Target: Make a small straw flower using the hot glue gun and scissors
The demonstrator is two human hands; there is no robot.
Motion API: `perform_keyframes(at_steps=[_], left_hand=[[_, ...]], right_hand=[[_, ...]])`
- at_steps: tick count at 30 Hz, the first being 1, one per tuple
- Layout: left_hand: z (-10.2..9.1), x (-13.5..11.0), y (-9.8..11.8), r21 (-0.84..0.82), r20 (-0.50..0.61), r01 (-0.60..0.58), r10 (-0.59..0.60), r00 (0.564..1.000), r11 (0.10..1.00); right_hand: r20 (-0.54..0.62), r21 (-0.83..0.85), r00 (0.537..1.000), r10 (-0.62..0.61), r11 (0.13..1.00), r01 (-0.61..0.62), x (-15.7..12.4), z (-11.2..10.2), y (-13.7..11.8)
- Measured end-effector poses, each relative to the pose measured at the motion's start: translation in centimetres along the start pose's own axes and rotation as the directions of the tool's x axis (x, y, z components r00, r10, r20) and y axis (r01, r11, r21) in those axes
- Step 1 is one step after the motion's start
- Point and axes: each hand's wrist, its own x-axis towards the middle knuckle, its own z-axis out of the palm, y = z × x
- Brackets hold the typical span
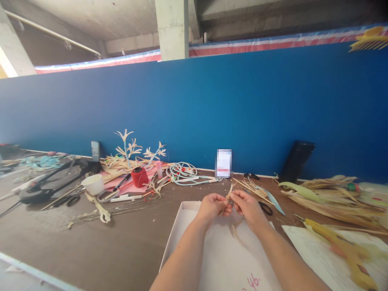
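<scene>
My left hand (213, 206) and my right hand (247, 205) meet just above the far end of a white box lid (182, 226). Both pinch a thin pale straw strip (229, 192) that sticks up between the fingertips. The fingers of each hand are closed on it. A few loose straw bits lie on the lid under my hands.
Piles of dried leaves (321, 194) lie at the right, with a yellow glue gun (339, 242) on paper. Black scissors (266, 208) lie beside my right hand. At the left are a red thread spool (140, 176), a white cup (93, 184), pens, wires and straw flowers (129, 147). A blue partition stands behind.
</scene>
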Motion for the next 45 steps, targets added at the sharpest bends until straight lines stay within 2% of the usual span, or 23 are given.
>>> perform_keyframes(at_steps=[16,45], left_hand=[[0.06,-0.24,0.19,-0.052,0.062,0.005,-0.002,0.998,0.999],[-0.02,-0.14,0.00,-0.059,0.084,0.019,-0.014,0.996,0.998]], right_hand=[[0.001,0.099,0.999,0.037,0.994,-0.037,0.05,-0.14,0.16],[-0.038,0.106,0.999,0.037,0.994,-0.033,0.06,0.02,0.13]])
